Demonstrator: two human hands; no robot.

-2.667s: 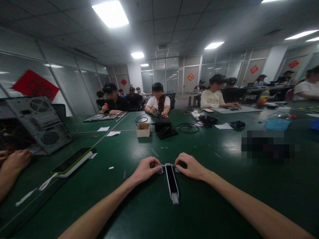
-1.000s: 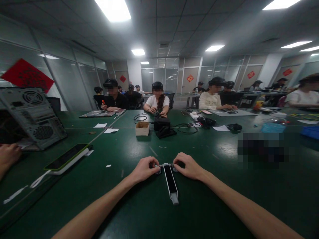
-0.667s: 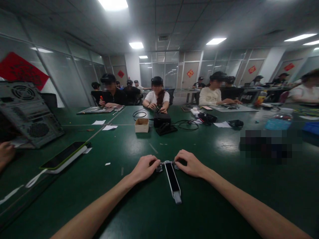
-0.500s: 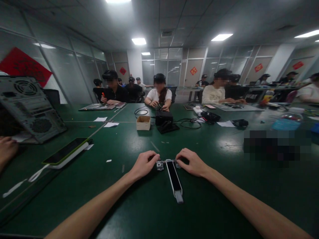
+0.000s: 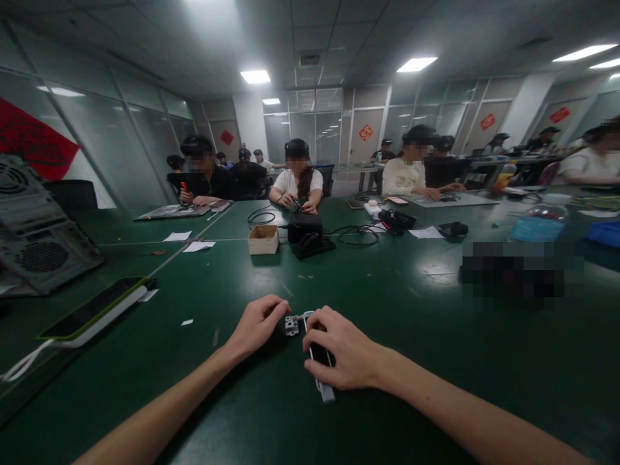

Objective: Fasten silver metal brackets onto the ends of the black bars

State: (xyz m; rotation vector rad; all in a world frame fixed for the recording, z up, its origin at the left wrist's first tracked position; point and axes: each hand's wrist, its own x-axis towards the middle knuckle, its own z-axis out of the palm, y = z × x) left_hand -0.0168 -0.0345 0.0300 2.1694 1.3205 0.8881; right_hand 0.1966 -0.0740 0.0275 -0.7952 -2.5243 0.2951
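Observation:
In front of me lies a long, narrow white-framed piece with a black face [image 5: 320, 355] and a grey end tab [image 5: 328, 394]. My right hand [image 5: 341, 349] arches over it from the right. Its fingers and thumb are spread apart at the frame's left edge, covering much of the black face. Beside the frame's far end sits a small grey metal piece with holes [image 5: 291, 325]. The thumb and fingers of my left hand [image 5: 264, 320] are closed together at that piece's far left corner; their exact contact is hidden.
A small cardboard box [image 5: 263, 240] and a black device on a stand [image 5: 310, 236] stand farther back. On the left are a computer case [image 5: 46, 232] and a green-edged phone-like slab [image 5: 94, 310]. People sit across the green table [image 5: 232, 278].
My right hand has left the far right end of the metal parts and come nearer, over the white-framed piece. My left hand stays by the metal piece. The view has shifted right.

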